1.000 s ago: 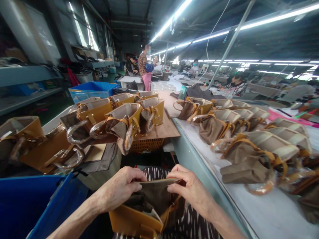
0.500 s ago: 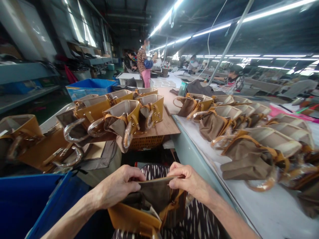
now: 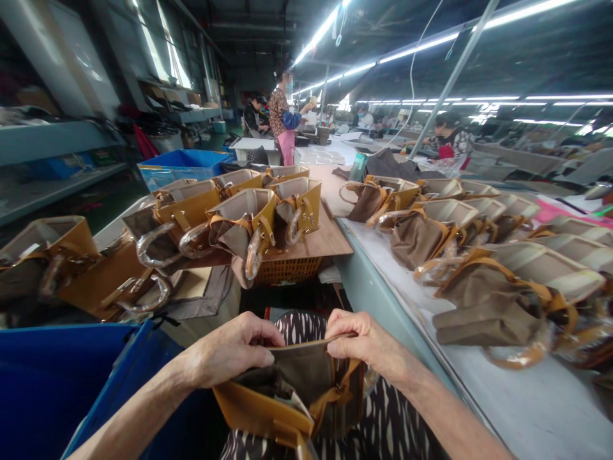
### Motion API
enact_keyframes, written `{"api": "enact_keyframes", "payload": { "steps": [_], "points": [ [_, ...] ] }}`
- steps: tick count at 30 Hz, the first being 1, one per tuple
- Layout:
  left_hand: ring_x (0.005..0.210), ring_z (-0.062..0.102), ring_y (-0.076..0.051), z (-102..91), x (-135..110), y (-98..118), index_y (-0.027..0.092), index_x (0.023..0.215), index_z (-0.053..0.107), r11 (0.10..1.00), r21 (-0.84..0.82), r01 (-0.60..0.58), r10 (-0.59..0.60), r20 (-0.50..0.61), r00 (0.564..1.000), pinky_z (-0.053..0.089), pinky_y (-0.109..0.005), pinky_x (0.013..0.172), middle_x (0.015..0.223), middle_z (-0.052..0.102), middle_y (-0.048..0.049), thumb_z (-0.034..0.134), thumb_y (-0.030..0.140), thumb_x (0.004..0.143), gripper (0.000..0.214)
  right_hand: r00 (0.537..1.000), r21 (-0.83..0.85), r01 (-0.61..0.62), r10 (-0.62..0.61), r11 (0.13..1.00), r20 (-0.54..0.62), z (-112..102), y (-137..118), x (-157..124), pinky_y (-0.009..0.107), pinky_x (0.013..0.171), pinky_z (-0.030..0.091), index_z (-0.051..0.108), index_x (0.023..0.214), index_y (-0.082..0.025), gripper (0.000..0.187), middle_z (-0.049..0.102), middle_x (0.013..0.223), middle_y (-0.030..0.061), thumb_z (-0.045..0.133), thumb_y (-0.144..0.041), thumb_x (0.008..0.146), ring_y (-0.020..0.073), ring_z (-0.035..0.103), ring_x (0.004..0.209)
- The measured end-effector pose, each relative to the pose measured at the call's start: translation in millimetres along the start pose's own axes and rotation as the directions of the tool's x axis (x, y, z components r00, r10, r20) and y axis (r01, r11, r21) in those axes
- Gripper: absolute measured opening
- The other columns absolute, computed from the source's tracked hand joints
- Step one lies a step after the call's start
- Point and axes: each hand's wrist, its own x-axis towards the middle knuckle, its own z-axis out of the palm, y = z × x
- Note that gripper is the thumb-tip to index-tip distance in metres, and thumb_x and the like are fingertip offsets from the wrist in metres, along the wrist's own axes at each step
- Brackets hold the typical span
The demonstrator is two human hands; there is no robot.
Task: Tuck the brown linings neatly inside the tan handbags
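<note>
Long strips of white light [image 3: 318,35] run under the dark roof of a deep workshop, with shelving [image 3: 57,147] along the left wall. To my right stretches a pale tabletop [image 3: 493,396] with a blue-green side, carrying rows of mustard-and-brown bags [image 3: 493,306]. Further off stands a person [image 3: 278,115] with a pink lower garment. A big blue bin [image 3: 57,377] sits at my lower left, and a blue crate [image 3: 177,163] stands well beyond it. Ahead on the left, more bags [image 3: 189,207] crowd a wooden board [image 3: 330,239], with a yellow basket [image 3: 287,271] below; clear wrap covers several curved handles [image 3: 153,249].

One open bag [image 3: 268,409] is at my lap, in front of my patterned clothing [image 3: 397,415], its mustard panel nearest me. Both hands pinch its far brown rim [image 3: 301,345]: my left hand [image 3: 234,351] near the left end, my right hand [image 3: 359,342] near the right, thumbs on the near face.
</note>
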Motion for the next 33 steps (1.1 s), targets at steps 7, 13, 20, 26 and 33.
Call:
{"api": "enact_keyframes", "payload": {
  "steps": [7,13,20,26,33],
  "points": [
    [0.07,0.055,-0.013,-1.6,-1.6,-2.2,0.014,0.087,0.068,0.999,-0.034,0.014,-0.013,0.015,1.0,0.039,-0.018,0.06,0.078,0.065,0.0016,0.05,0.015,0.065,0.028,1.0,-0.126,0.019,-0.016,0.992,0.027,2.9,-4.1,1.2,0.023,0.063,0.034,0.062,0.063,-0.016,0.01,0.049,0.072,-0.0025,0.058,-0.017,0.071,0.0118,0.047,0.068],
    [0.067,0.051,-0.013,1.4,-1.2,1.2,0.015,0.085,0.069,1.0,0.011,0.023,-0.023,0.003,1.0,0.035,-0.018,0.057,0.072,0.061,0.0023,0.05,0.016,0.063,0.029,0.996,-0.497,0.079,-0.085,0.864,0.01,7.9,-22.3,-1.4,0.023,0.064,0.033,0.056,0.061,-0.018,0.018,0.055,0.079,-0.0038,0.06,-0.022,0.078,0.0114,0.051,0.072],
    [0.059,0.042,-0.01,5.6,3.9,0.2,0.013,0.081,0.067,0.999,-0.03,-0.017,0.018,0.009,1.0,0.029,-0.018,0.051,0.063,0.052,0.004,0.05,0.015,0.062,0.026,0.973,-0.787,0.203,-0.21,0.582,0.096,29.0,-30.4,5.5,0.026,0.06,0.03,0.061,0.066,-0.021,0.022,0.065,0.07,-0.0018,0.053,-0.025,0.086,0.015,0.058,0.068],
    [0.059,0.039,-0.008,6.1,9.2,-3.0,0.014,0.075,0.06,0.998,-0.006,-0.068,0.067,-0.064,0.996,0.027,-0.018,0.05,0.062,0.047,0.0057,0.052,0.014,0.06,0.016,0.979,-0.764,0.17,-0.198,0.623,0.056,53.2,-29.2,10.7,0.027,0.052,0.025,0.059,0.063,-0.02,0.025,0.066,0.064,0.0002,0.05,-0.023,0.085,0.0148,0.059,0.059],
    [0.061,0.043,-0.009,6.6,-9.8,6.9,0.018,0.076,0.055,0.979,0.196,-0.051,0.093,-0.214,0.972,0.029,-0.019,0.054,0.065,0.049,0.0053,0.047,0.012,0.066,0.014,0.981,-0.686,0.117,-0.192,0.718,-0.034,54.8,-31.9,8.5,0.025,0.055,0.03,0.061,0.067,-0.022,0.019,0.065,0.066,-0.0023,0.05,-0.019,0.083,0.0155,0.06,0.063]
  ]
}}
